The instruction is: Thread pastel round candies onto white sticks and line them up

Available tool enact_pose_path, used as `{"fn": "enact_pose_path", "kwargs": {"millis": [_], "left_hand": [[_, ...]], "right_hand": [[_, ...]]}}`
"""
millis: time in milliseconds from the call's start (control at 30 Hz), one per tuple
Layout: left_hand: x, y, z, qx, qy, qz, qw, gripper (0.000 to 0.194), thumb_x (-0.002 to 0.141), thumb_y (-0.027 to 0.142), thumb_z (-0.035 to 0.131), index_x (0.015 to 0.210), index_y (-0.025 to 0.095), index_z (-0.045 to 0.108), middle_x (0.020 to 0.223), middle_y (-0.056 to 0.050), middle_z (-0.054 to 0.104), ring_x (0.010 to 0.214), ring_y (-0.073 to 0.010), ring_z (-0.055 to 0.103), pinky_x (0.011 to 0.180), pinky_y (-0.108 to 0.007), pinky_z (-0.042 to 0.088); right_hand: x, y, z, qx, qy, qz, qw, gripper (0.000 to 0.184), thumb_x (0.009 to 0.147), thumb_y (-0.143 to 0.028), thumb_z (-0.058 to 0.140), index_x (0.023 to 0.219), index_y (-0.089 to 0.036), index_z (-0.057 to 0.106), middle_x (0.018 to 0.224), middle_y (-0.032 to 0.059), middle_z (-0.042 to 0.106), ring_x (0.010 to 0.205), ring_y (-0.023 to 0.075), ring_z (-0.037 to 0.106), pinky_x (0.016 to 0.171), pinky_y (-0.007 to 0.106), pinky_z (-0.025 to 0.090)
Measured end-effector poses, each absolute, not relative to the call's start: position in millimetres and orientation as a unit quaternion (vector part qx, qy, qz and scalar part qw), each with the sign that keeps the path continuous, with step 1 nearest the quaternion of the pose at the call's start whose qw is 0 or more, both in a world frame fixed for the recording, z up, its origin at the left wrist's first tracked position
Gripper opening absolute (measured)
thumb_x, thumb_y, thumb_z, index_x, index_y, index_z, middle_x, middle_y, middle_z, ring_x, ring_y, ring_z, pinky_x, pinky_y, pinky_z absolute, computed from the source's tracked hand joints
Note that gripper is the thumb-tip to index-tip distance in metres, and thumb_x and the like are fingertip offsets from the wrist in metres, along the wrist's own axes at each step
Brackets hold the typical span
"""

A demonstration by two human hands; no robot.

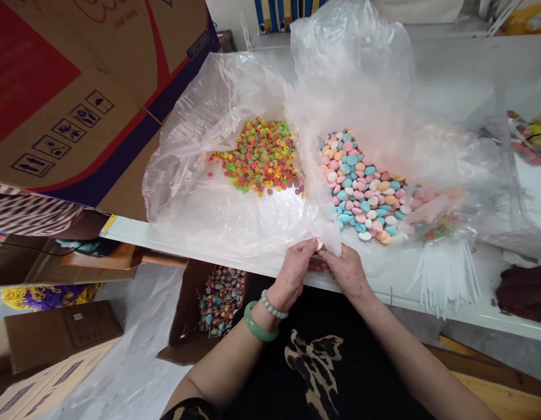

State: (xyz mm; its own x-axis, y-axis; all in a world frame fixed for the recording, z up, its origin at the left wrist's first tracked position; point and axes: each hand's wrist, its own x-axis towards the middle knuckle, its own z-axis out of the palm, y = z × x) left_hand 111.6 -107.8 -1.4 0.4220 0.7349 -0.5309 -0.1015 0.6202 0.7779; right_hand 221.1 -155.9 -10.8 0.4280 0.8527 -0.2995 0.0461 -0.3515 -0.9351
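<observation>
At the near edge of the white table [134,231], 2 hands meet: fingertips of the left hand [294,268] and right hand [349,273] pinch 1 pale pink candy [319,244] between them, near the pastel candies [366,195] on plastic sheeting [191,169]. Gummy rings [268,154] lie farther off. If the pinch loosens, the little candy could slip over the edge toward the lollipops [222,297]; a sleeve-like fold of plastic caught by the right hand might drag and scatter others.
</observation>
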Motion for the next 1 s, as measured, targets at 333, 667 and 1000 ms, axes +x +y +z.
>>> {"fn": "enact_pose_path", "kwargs": {"millis": [333,667,1000], "left_hand": [[139.0,46.0,-10.1,0.796,0.469,0.245,0.293,0.016,0.081,0.015,0.054,0.082,0.019,0.069,0.088,-0.008,0.063,0.087,-0.0224,0.056,0.073,-0.032,0.038],[105.2,38.2,-16.6,0.830,0.465,0.137,0.275,0.013,0.075,0.016,0.052,0.063,0.019,0.053,0.064,-0.002,0.056,0.064,-0.0164,0.049,0.064,-0.030,0.034],[71.3,6.3,-24.1,0.615,0.530,0.321,0.487,0.018,0.077,0.027,0.055,0.092,0.018,0.060,0.063,0.003,0.055,0.054,-0.0111,0.051,0.055,-0.025,0.041]], "right_hand": [[230.7,-159.7,-17.4,-0.661,-0.143,0.502,0.539,0.028,0.065,-0.038,0.073,0.075,-0.017,0.057,0.049,-0.0053,0.050,0.037,0.0065,0.034,0.033,0.020,0.022],[238.4,-160.7,-13.7,-0.652,-0.146,0.523,0.528,0.026,0.067,-0.037,0.072,0.073,-0.017,0.056,0.049,-0.0057,0.048,0.037,0.0067,0.034,0.034,0.020,0.022],[231.0,-168.2,-8.7,-0.662,-0.221,0.513,0.500,0.021,0.069,-0.036,0.066,0.071,-0.017,0.057,0.052,-0.0043,0.048,0.044,0.0082,0.037,0.039,0.021,0.027]]}}
